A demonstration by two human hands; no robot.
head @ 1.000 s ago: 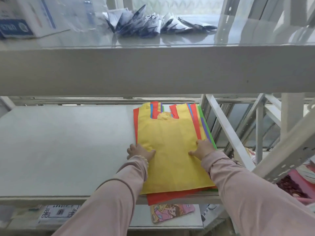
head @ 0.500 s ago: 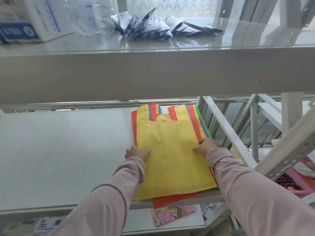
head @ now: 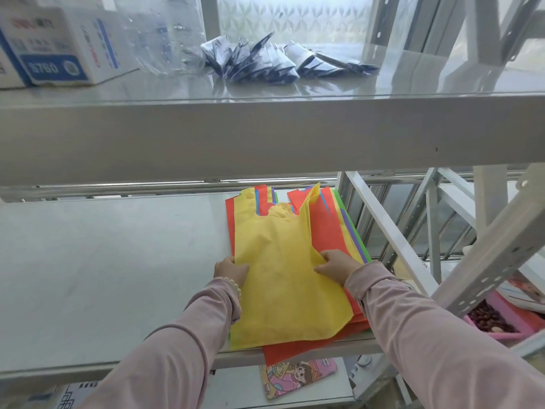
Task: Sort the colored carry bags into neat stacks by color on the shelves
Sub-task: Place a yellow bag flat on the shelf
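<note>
Both hands work the yellow bag (head: 283, 278) on top of the pile of bags (head: 333, 231), which lies at the right end of the grey shelf (head: 103, 276). Left hand (head: 231, 268) pinches the bag's left edge; right hand (head: 336, 267) bunches its right edge, lifting one handle. Soft, matte, vest-shaped bags show red, purple and green edges beneath. Pink sleeves hide the pile's near corners. Above the shelf, glossy dark packets (head: 265, 63) blur together.
</note>
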